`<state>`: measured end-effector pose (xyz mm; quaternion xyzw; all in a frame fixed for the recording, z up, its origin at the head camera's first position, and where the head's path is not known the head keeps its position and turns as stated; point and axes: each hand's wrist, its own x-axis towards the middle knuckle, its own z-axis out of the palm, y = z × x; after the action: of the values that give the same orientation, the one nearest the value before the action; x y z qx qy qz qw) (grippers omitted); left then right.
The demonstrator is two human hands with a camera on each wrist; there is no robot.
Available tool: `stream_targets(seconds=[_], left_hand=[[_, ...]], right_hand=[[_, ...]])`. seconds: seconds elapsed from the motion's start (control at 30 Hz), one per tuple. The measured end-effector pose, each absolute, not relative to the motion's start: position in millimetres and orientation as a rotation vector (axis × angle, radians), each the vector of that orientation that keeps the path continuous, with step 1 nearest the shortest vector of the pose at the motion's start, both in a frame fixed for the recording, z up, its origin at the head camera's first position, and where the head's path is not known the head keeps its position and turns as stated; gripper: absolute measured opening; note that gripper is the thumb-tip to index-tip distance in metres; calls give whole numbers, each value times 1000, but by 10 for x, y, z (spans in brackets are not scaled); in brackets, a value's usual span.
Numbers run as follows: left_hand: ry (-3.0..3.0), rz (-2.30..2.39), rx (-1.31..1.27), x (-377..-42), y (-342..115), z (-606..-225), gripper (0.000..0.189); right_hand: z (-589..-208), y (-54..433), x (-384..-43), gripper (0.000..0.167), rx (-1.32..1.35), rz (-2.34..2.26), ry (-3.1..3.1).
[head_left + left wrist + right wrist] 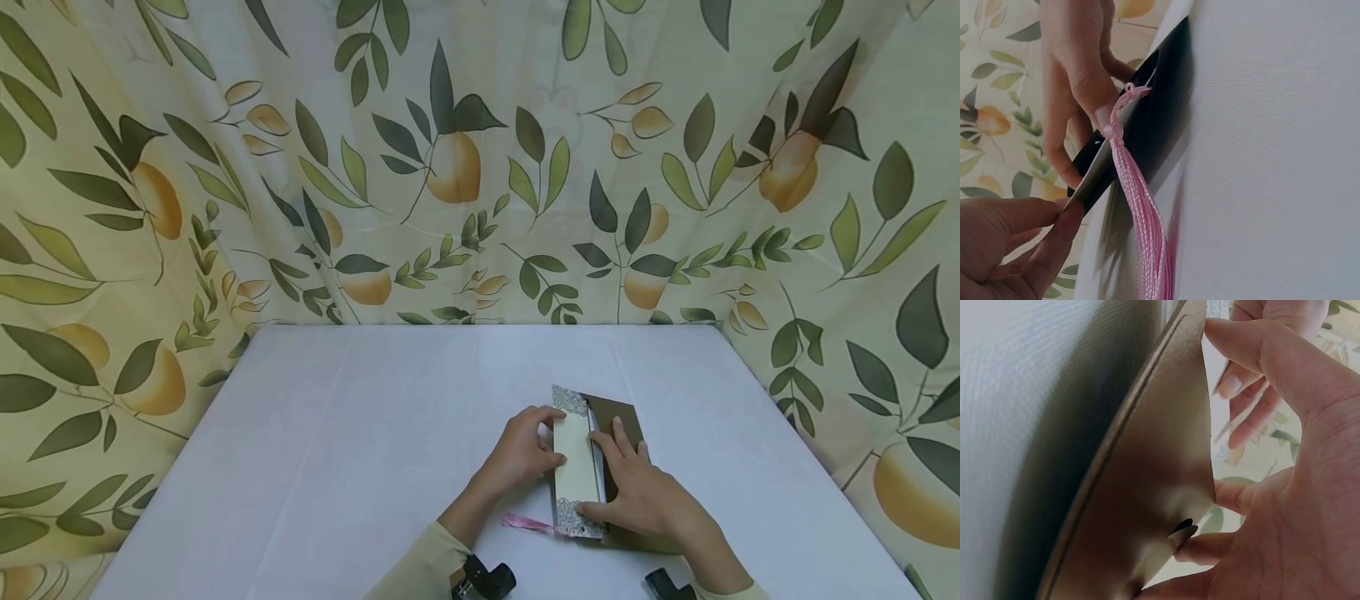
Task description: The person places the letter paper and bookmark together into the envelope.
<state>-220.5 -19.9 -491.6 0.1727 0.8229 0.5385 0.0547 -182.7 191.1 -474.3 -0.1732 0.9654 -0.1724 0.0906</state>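
Note:
A long pale bookmark (576, 458) with grey lace-patterned ends lies lengthwise over an unfolded-looking brown paper sleeve (622, 414). From its near end a pink tassel (527, 522) trails left; the left wrist view shows the tassel's cord (1127, 100) and strands large. My left hand (517, 450) pinches the bookmark's left edge between thumb and fingers. My right hand (641, 492) holds the right side, its thumb on the near patterned end and its fingers at the bookmark's right edge, over the brown sleeve. In the right wrist view the sleeve (1147, 456) bulges beside my right palm.
A white-covered table (360, 417) spreads under everything. Behind and beside it hangs a curtain (480, 250) printed with leaves and orange fruit. Black wrist cameras (487, 579) are strapped on both wrists near the front edge.

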Motion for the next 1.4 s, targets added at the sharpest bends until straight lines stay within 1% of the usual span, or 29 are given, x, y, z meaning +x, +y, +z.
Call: stream_targets(seconds=[0.67, 1.03, 1.4], left_hand=[[2481, 1656, 438, -2199, -185, -4904, 45], [2412, 1692, 388, -2197, -165, -4920, 45], [2393, 1726, 401, -2157, -105, -4956, 46]], right_hand=[[-4732, 1892, -1823, 117, -491, -497, 2885], [-4736, 1877, -1827, 118, -479, -485, 2879], [-4720, 1868, -1820, 117, -476, -497, 2878]])
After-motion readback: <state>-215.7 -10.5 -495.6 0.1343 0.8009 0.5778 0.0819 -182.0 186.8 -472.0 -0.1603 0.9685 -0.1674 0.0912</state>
